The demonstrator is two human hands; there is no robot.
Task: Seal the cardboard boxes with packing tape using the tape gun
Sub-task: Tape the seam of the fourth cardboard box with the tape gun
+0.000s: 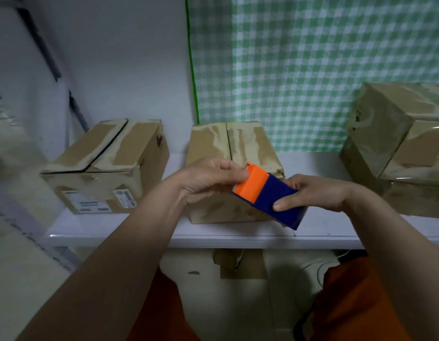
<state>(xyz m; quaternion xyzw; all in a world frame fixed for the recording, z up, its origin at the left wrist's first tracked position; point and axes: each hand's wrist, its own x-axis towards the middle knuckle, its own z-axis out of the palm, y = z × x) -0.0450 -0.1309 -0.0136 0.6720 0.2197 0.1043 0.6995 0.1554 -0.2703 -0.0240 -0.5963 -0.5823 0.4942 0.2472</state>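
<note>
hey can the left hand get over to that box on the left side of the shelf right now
Probably yes. The left hand is only pinching the orange end of the tape gun, and nothing stands between it and the left box, but it must let go first.

Matt brown cardboard boxes [234, 173] under glossy wrinkled tape; smooth orange-and-blue plastic tape gun [267, 195]; smooth white shelf [115, 230]; checked cloth [311, 70].

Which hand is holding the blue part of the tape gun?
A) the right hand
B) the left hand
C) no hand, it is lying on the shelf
A: the right hand grips the blue body of the tape gun, while the left hand touches its orange end, in front of the middle box.
</note>
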